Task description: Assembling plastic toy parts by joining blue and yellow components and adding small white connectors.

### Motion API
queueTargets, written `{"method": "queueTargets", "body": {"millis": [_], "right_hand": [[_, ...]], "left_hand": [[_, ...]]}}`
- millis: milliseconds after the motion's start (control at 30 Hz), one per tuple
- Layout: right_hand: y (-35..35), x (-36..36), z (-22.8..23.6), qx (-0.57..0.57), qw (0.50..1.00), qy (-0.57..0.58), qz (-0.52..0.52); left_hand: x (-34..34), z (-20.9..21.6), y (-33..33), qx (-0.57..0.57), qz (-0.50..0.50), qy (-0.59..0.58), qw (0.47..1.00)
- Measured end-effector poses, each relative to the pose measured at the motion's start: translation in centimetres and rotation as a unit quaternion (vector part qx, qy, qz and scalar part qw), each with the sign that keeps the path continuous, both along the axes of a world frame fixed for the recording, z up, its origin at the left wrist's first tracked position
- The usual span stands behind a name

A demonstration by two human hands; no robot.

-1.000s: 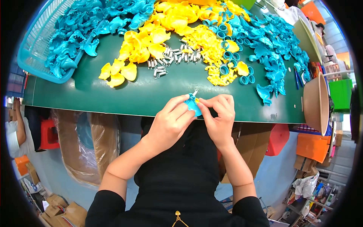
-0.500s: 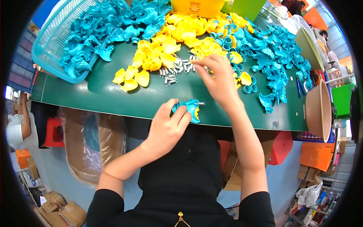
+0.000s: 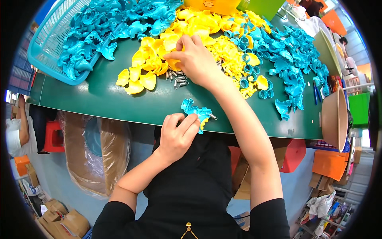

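The left hand (image 3: 180,134) is pinched around a blue plastic part (image 3: 194,110) at the near edge of the green table (image 3: 107,97); this part lies beyond the fingertips and to their right, with its hollow side facing up. A yellow piece (image 3: 204,123) sits against the part, just right of those fingertips, and a small silvery cylinder (image 3: 213,116) sticks out of its right end, farther from the hand. The right hand (image 3: 193,59) reaches well ahead of the left one, its fingers bent and its thumb apart from the forefinger, over a heap of yellow shells (image 3: 147,57) — whether it grips one of them or only touches them, I cannot tell. More of these shells spread to the left of that hand and beyond it. Just below its fingers, on the side toward the person, lie loose silvery metal pieces (image 3: 180,83), partly covered by the hand. Near it on the right is a pile of small yellow pieces (image 3: 230,53), with blue rings (image 3: 263,94) along that pile's far side from the hand. Farther right spreads a broad pile of blue shells (image 3: 292,77), and well to the left of the right hand more blue pieces (image 3: 85,40) spill out of a blue mesh basket (image 3: 41,53). A yellow bin (image 3: 215,5) stands beyond the right hand, with a green bin (image 3: 263,8) to its right.
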State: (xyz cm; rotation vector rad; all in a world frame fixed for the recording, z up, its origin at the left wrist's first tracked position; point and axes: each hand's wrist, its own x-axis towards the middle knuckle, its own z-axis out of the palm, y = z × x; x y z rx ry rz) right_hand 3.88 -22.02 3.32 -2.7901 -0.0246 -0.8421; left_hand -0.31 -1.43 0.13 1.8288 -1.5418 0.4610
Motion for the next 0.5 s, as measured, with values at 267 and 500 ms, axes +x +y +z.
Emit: {"method": "queueTargets", "body": {"millis": [267, 500], "right_hand": [[-0.8, -7.2, 4.5, 0.236, 0.967, -0.006, -0.092], [6.0, -13.8, 1.1, 0.258, 0.957, -0.028, -0.133]], "left_hand": [[0.6, 1.2, -0.7, 0.022, -0.054, 0.015, 0.998], [1.4, 1.0, -0.3, 0.034, -0.082, 0.009, 0.996]]}}
